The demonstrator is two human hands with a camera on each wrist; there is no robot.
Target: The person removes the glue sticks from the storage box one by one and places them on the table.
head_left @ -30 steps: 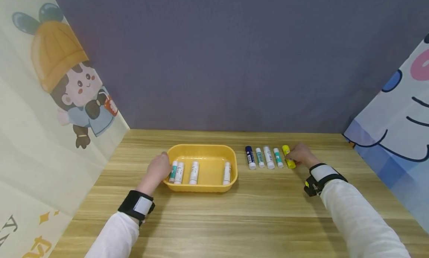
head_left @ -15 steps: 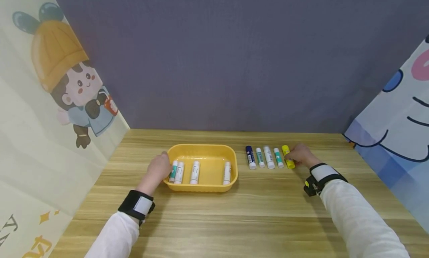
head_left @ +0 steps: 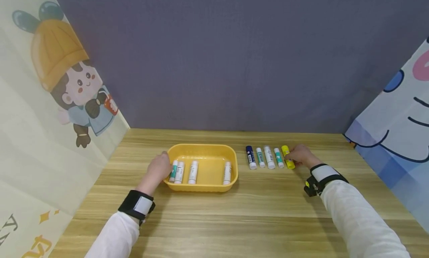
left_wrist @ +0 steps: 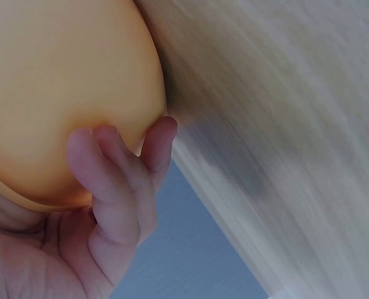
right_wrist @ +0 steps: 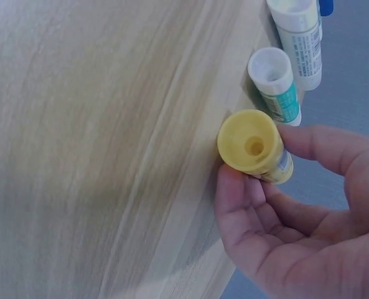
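My left hand (head_left: 159, 167) grips the left end of a yellow plastic tray (head_left: 204, 188). In the left wrist view its fingers (left_wrist: 116, 199) curl against the tray's outer wall. Inside lie several glue sticks: a green-and-white one (head_left: 173, 171) and a white one (head_left: 179, 172) side by side at the left, another white one (head_left: 193, 172) near the middle, and one (head_left: 227, 173) at the right. Away to the right, my right hand (head_left: 301, 155) pinches a yellow glue stick (right_wrist: 249, 146) between thumb and fingers, at the right end of a row on the table.
Left of the yellow stick, the row holds a small green-and-white glue stick (head_left: 279, 158), a larger white one (head_left: 269, 157), another small green one (head_left: 260, 158) and a dark blue one (head_left: 251, 157). A grey-blue panel (head_left: 234, 64) rises behind the wooden table (head_left: 234, 224).
The middle white glue stick in the tray has rolled slightly right, then back left. Both hands stay where they were, the right one still at the yellow glue stick.
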